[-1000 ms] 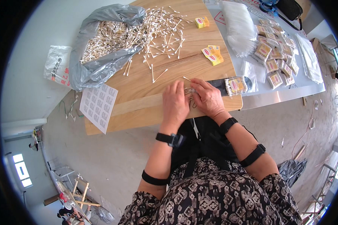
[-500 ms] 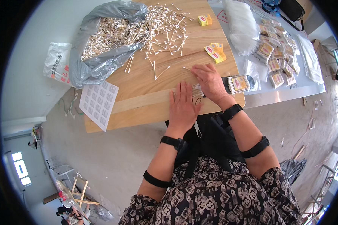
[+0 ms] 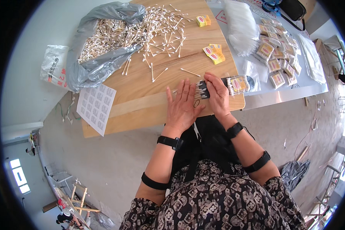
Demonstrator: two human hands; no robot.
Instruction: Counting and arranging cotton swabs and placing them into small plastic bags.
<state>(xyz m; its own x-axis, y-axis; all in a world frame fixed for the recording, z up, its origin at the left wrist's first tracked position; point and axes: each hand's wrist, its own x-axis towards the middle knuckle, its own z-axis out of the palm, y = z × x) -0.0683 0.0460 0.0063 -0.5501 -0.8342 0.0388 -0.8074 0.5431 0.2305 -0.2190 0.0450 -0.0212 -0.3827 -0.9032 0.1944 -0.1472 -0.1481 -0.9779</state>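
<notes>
My left hand [image 3: 181,105] lies flat with fingers stretched over a row of cotton swabs [image 3: 200,90], covering part of it. These swabs rest side by side on a dark strip [image 3: 212,81] near the table's front edge. At their right end, my right hand [image 3: 218,96] stands on its side, fingers stretched and close together, with nothing visible in them. Just right of it, a clear packet of cotton swabs with a yellow card [image 3: 238,84] sits on the strip. One loose cotton swab [image 3: 190,72] lies beyond my hands.
A grey plastic bag [image 3: 99,69] spills a heap of cotton swabs [image 3: 157,28] across the wooden table [image 3: 142,103]. Yellow cards [image 3: 214,53] lie to the right. Filled packets [image 3: 274,65] and clear bags [image 3: 241,28] cover the grey side table. A printed sheet [image 3: 96,107] overhangs the left edge.
My right hand has let go of a single cotton swab, which now lies on the table, and has come down beside the row. My left hand still lies over the swabs.
</notes>
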